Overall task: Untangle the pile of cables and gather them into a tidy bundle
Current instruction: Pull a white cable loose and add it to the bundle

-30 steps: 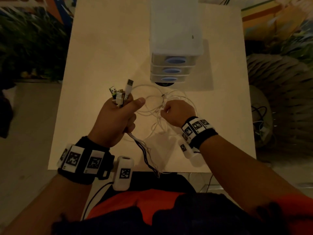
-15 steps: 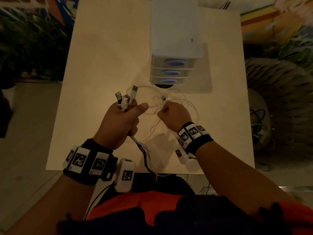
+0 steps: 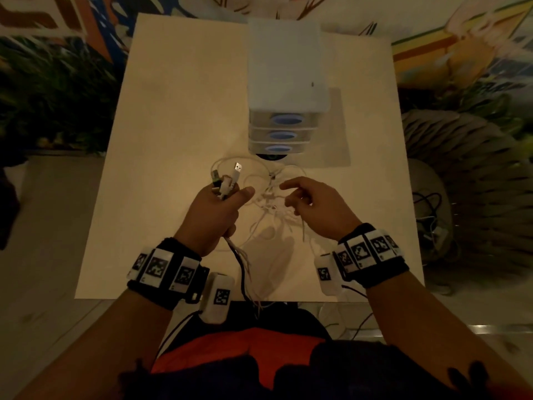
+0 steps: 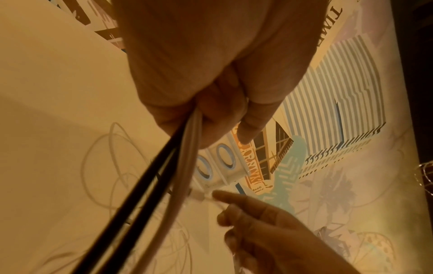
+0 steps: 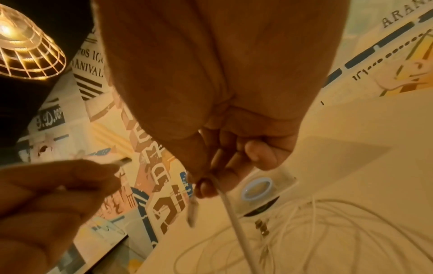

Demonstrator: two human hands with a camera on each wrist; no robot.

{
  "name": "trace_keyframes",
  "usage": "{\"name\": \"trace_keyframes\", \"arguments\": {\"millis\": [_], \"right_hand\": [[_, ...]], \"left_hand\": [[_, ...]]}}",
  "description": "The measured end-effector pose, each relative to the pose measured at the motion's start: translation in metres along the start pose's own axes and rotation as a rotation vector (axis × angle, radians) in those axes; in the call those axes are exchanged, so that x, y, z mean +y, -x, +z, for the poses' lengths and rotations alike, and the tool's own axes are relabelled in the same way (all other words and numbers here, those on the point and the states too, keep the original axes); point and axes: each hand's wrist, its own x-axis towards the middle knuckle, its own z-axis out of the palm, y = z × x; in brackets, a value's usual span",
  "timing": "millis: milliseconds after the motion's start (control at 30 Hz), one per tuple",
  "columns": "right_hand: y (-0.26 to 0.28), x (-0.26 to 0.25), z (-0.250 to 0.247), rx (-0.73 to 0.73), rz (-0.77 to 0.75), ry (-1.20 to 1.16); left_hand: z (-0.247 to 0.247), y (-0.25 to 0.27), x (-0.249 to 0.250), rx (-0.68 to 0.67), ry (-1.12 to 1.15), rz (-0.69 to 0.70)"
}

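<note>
Left hand (image 3: 215, 213): clenched round a gathered sheaf of black and white cables (image 3: 235, 251), held upright above the near half of the pale bench (image 3: 178, 116). The metal USB plugs (image 3: 227, 177) stand out of the top of the fist; the tails hang from its underside toward the person's lap. This grip matches that of a second ago, with the fist carried slightly to the right.

Right hand (image 3: 313, 206): altered. A second ago it was a tight fist sunk in the loose tangle of thin white cables (image 3: 266, 203); now the forefinger and thumb are extended to the left toward the tangle. The right wrist view shows the curled fingers (image 5: 257, 152) holding one white cable (image 5: 234, 213), which runs down to the bench.

The tangle lies on the bench between the two hands, just near of the white stack of plastic drawers (image 3: 284, 131).

Judgement: one strand appears to have been drawn partly free. Passing it to the sheaf looks like the next step. The greater part of the tangle is not yet sorted; task roughly midway.
</note>
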Motion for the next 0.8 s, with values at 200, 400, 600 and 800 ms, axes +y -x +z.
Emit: {"name": "trace_keyframes", "arguments": {"millis": [200,400,600,800], "right_hand": [[0.015,-0.025,-0.016,-0.005,-0.186,-0.195],[0.019,-0.027,-0.036,-0.117,-0.204,-0.171],[0.012,0.04,-0.032,-0.142,-0.219,0.338],[0.002,0.067,-0.048,0.309,-0.208,0.296]], "left_hand": [[0.025,0.007,0.007,-0.081,-0.242,0.223],[0.026,0.007,0.018,-0.016,-0.379,0.356],[0.013,0.008,0.035,0.069,0.101,0.321],[0.007,0.017,0.037,0.059,0.171,0.359]]}}
